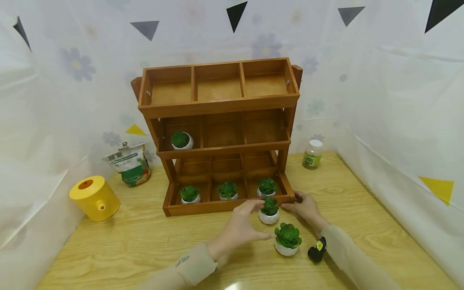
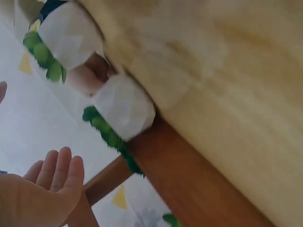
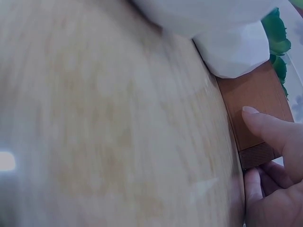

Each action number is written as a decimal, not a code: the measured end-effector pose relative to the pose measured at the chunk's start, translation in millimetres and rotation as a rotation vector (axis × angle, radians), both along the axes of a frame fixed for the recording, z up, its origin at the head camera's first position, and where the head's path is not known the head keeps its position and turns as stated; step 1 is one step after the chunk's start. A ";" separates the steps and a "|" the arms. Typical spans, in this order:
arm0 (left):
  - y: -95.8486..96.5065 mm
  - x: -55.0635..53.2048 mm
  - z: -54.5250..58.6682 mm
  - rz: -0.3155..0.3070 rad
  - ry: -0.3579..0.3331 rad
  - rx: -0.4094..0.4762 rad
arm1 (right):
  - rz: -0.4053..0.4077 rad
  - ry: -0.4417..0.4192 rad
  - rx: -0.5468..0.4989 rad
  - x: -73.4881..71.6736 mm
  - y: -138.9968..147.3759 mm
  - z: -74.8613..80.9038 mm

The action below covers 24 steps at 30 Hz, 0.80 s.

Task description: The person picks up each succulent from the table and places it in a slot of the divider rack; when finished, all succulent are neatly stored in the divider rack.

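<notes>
My left hand (image 1: 241,227) is over the table with thumb and fingers spread apart, holding nothing. Its fingertips come close to a potted succulent (image 1: 269,213) in a white faceted pot, just in front of the shelf. A second potted succulent (image 1: 286,243) stands nearer, to the right of the left thumb. My right hand (image 1: 304,207) grips the lower front right corner of the wooden plant shelf (image 1: 224,206). In the right wrist view, the thumb (image 3: 270,127) lies along the front board (image 3: 253,101) and the other fingers curl round its end.
Three potted succulents, one of them a plant (image 1: 227,190), sit in the bottom tier. Another succulent (image 1: 181,140) is in the middle tier's left compartment. A yellow watering can (image 1: 95,198) and a clipped bag (image 1: 132,165) stand left, a white-lidded jar (image 1: 312,155) right.
</notes>
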State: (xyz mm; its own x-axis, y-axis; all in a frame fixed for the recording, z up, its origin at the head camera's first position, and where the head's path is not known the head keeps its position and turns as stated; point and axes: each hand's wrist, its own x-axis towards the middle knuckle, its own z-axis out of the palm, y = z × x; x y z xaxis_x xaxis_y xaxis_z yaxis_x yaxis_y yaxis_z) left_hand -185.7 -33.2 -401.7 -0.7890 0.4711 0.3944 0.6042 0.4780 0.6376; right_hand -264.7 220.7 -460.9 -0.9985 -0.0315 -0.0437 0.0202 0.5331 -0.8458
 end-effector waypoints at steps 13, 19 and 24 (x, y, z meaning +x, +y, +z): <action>24.4 7.4 -14.8 -0.099 -0.203 -0.257 | 0.018 0.039 0.021 2.9 -1.6 -1.2; 35.0 5.6 -16.5 -0.094 -0.212 -0.331 | 0.018 0.047 0.013 2.8 -0.9 -1.8; 43.4 1.4 -19.1 -0.088 -0.181 -0.358 | 0.018 0.041 0.022 0.6 1.2 -2.2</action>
State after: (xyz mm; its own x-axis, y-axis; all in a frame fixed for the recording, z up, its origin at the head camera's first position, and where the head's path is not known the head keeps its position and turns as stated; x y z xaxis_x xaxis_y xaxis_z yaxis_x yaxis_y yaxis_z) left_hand -184.3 10.2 -420.8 -0.7815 0.6218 0.0520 0.5456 0.6406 0.5403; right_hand -264.2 221.9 -463.2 -0.9988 -0.0488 -0.0039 -0.0237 0.5517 -0.8337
